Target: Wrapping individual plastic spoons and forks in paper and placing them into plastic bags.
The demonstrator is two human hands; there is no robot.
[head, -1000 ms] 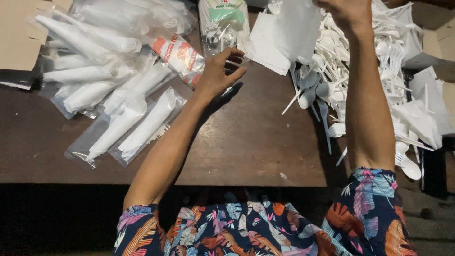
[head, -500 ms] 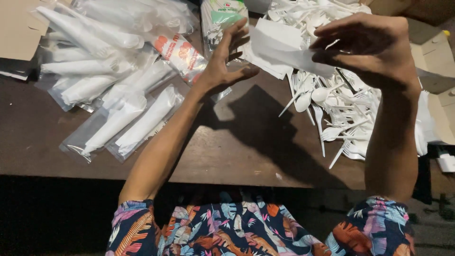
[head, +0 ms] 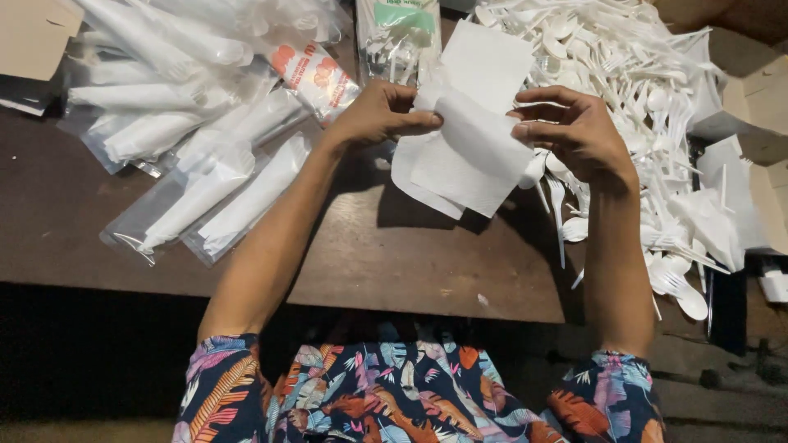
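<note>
A white paper napkin [head: 468,156] hung above the dark desk [head: 394,262], pinched between both hands, its long axis running from upper right down to lower left. The left hand [head: 379,115] gripped its upper left edge; the right hand [head: 574,131] clasped the right side, equally close. Loose white plastic cutlery [head: 657,98] lay just beyond the right hand, bagged sets [head: 197,189] further left.

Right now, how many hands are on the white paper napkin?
2. The left hand pinches the white paper napkin at its left edge; the right hand grips its right edge, above the brown wooden table.
</note>
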